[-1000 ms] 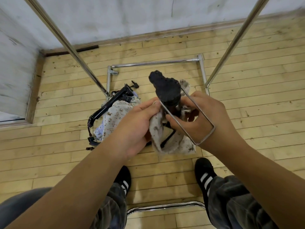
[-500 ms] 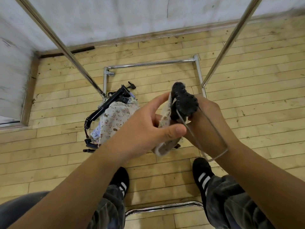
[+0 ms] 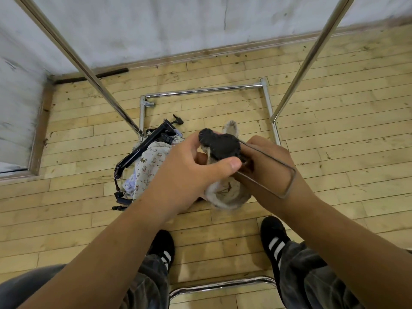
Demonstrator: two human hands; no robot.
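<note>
Grey cloth hangs between both hands. Left hand pinches it by the black fuzzy part; right hand grips the wire hanger. Hold the wire steady and tuck the cloth slowly

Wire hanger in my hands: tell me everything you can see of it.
The wire hanger is thin grey metal bent into a long loop with a black, rough head. Its loop lies across the back of the right hand, which holds it; the left hand grips the head, thumb on its lower edge. A beige cloth hangs below it.
</note>
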